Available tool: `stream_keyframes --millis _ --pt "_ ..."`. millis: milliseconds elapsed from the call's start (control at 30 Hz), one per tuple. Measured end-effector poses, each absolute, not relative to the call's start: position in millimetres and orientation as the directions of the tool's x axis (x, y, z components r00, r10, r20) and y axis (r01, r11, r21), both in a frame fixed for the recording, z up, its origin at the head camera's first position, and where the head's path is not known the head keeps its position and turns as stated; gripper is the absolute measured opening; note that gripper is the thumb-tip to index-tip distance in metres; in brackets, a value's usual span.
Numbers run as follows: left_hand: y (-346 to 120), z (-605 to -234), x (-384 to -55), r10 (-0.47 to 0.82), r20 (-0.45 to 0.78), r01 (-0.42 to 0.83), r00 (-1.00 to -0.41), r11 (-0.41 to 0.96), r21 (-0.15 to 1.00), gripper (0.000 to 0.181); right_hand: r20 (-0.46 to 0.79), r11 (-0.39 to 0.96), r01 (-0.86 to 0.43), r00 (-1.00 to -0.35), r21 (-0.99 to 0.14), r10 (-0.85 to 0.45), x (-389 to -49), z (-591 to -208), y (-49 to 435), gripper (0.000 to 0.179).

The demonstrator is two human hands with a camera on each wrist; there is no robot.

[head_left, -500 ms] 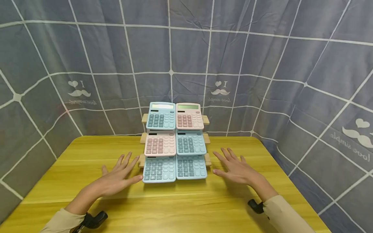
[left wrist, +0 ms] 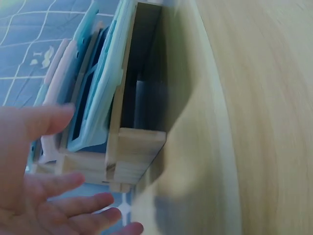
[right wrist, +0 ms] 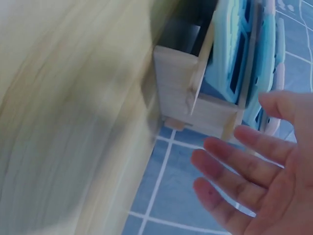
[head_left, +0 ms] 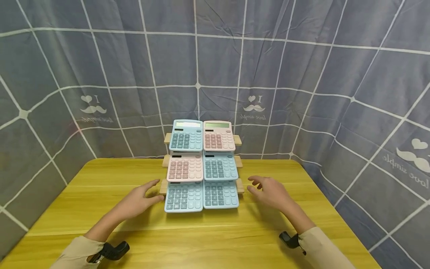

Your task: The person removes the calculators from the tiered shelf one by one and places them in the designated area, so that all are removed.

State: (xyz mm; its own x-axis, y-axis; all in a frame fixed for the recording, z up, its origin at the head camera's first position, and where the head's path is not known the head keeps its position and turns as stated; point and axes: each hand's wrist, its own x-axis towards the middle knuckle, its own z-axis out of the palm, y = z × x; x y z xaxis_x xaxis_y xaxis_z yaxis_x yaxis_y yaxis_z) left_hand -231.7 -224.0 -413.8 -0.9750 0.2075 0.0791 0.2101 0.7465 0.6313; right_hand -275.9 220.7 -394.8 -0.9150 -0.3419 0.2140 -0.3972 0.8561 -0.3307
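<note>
A wooden stepped rack (head_left: 165,186) holds several calculators in three tiers, two side by side on each. In the left column are a light-blue calculator (head_left: 186,136) on top, a pink one (head_left: 185,168) in the middle and a light-blue one (head_left: 183,198) at the bottom. The right column has a pink calculator (head_left: 219,136) above two light-blue ones (head_left: 220,167). My left hand (head_left: 137,202), thumb and fingers apart, is beside the rack's lower left end. On the opposite side, my right hand (head_left: 271,192) has its fingers loosely bent, palm facing the rack. Both hands hold nothing.
The rack stands on a yellow wood-grain table (head_left: 215,239). A grey-blue curtain with a white grid (head_left: 218,59) hangs behind the table and along both sides. Black wrist devices (head_left: 115,251) sit at both sleeves.
Both hands have turned from palms down with spread fingers to palms facing inward toward the rack, fingers more bent. The calculators stay put on the rack.
</note>
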Motion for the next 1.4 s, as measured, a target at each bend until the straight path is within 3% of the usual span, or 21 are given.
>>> stream_keyframes --millis 233,500,1000,1400 --pt "-214.5 -416.9 -238.4 0.079 0.044 0.085 -0.996 0.653 0.753 0.060 0.266 0.800 -0.396 -0.915 -0.451 -0.303 -278.6 -393.0 218.3 0.028" --pt "-206.3 -422.9 -247.0 0.017 -0.037 -0.028 -0.999 0.362 0.932 0.051 0.265 0.728 -0.398 -0.917 -0.558 -0.298 -279.6 -392.9 217.3 0.026" --pt "-192.2 -436.4 -251.8 -0.073 -0.102 -0.114 -0.992 0.176 0.978 0.045 0.210 0.551 -0.334 -0.937 -0.764 -0.278 -284.2 -381.2 212.4 0.029" --pt "-187.0 -446.1 -253.9 -0.129 -0.138 -0.156 -0.982 0.146 0.977 0.043 0.178 0.412 -0.281 -0.946 -0.867 -0.271 -293.5 -377.2 207.7 0.034"
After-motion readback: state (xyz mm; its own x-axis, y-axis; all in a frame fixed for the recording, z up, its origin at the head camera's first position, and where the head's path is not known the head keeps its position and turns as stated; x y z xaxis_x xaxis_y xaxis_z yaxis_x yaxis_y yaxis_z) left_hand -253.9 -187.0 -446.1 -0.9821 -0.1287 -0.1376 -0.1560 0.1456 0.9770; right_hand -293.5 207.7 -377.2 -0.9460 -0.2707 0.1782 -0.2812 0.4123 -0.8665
